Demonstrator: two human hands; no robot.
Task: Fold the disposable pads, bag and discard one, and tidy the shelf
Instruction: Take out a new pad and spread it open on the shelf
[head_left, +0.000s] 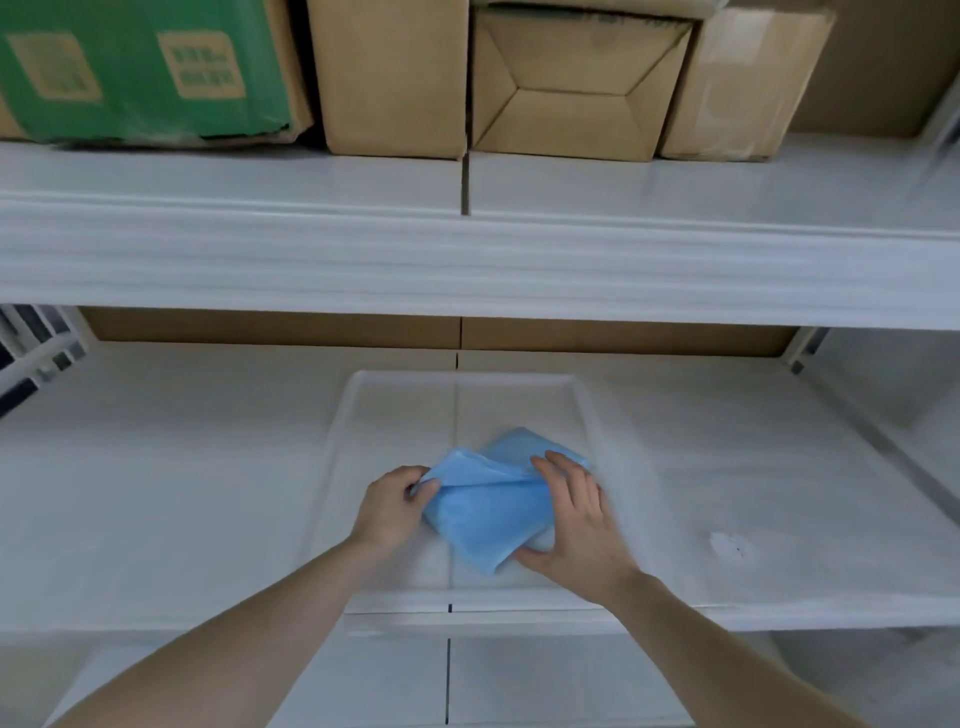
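Observation:
A folded blue disposable pad (485, 512) lies inside a clear plastic tray (363, 395) on the middle white shelf (171, 493). My left hand (392, 506) pinches the pad's left corner between thumb and fingers. My right hand (574, 525) grips the pad's right side, fingers lying over its top and thumb under its lower edge. A second blue layer (524, 444) shows behind the front fold; I cannot tell whether it is a separate pad.
The upper shelf (675, 187) carries a green box (140, 67) and three brown cardboard boxes (395, 73). A small whitish smear (730, 545) marks the middle shelf to the right of the tray. A lower shelf (545, 675) shows beneath my arms.

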